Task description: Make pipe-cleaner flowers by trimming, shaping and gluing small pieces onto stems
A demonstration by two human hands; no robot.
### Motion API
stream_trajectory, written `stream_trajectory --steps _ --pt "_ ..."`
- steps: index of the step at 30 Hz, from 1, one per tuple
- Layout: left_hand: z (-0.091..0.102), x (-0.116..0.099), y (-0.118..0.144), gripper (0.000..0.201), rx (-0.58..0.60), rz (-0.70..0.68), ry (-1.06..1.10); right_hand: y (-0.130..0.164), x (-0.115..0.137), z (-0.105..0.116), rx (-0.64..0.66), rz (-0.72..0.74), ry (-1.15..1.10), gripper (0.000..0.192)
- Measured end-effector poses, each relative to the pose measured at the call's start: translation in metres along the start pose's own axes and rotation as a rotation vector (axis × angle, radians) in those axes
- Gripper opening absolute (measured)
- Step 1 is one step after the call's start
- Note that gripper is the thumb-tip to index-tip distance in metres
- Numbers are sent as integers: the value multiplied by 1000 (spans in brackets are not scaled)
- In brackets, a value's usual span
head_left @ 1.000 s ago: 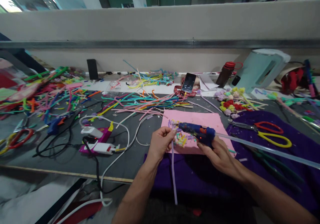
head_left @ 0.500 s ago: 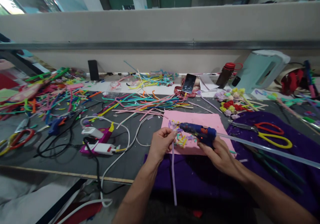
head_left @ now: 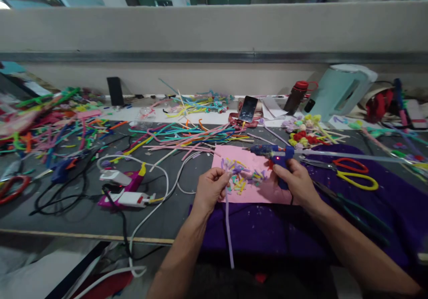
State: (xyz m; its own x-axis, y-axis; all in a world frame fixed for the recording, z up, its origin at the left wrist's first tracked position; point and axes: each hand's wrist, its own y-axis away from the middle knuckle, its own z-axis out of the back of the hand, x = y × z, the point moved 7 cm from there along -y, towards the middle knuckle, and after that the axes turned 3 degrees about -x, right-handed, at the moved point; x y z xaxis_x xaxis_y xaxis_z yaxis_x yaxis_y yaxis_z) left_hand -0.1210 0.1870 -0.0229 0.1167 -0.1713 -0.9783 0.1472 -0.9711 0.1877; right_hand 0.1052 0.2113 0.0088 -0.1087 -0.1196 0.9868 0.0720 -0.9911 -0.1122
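Note:
My left hand (head_left: 210, 189) pinches the top of a long lilac pipe cleaner (head_left: 228, 227) that hangs down over the table's front edge. In my right hand (head_left: 296, 183) is a blue hot glue gun (head_left: 274, 153) with a red light and a clear glue stick (head_left: 351, 157) running out to the right. Its nozzle points left, away from the pipe cleaner. Between my hands lies a pink sheet (head_left: 264, 190) with several short coloured pipe cleaner offcuts (head_left: 242, 177) on it.
Purple cloth (head_left: 394, 205) carries red-and-yellow scissors (head_left: 351, 174) and dark pliers (head_left: 351, 210). Loose pipe cleaners (head_left: 187, 136) cover the grey table. A white power strip with cables (head_left: 129, 192) sits left. A phone (head_left: 248, 109), a bottle (head_left: 296, 97), a pale kettle (head_left: 337, 92) and pipe cleaner flowers (head_left: 302, 132) stand behind.
My right hand has drawn the glue gun up and to the right, away from the pipe cleaner's tip. My left hand stays on the pipe cleaner. The view has shifted slightly.

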Motion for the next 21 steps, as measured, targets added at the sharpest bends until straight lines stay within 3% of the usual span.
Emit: stream_trajectory --steps 3,8,12,15,17,18,21 --pt "-3 -1 0 32 20 21 30 -24 -12 20 -89 -79 -17 24" --pt "-12 1 2 30 131 137 158 -55 -35 21 62 -157 29 31" --pt "-17 2 3 31 212 190 242 -62 -45 23 45 -104 380 34" --pt "-20 3 5 29 253 210 276 -53 -23 28 -97 70 844 35" --pt "-23 4 6 29 272 221 268 -38 3 22 -173 209 963 32" --pt "-24 4 7 29 282 225 259 -30 14 12 -143 278 915 27" --pt "-29 7 9 29 315 234 246 -5 39 -29 160 446 523 17"
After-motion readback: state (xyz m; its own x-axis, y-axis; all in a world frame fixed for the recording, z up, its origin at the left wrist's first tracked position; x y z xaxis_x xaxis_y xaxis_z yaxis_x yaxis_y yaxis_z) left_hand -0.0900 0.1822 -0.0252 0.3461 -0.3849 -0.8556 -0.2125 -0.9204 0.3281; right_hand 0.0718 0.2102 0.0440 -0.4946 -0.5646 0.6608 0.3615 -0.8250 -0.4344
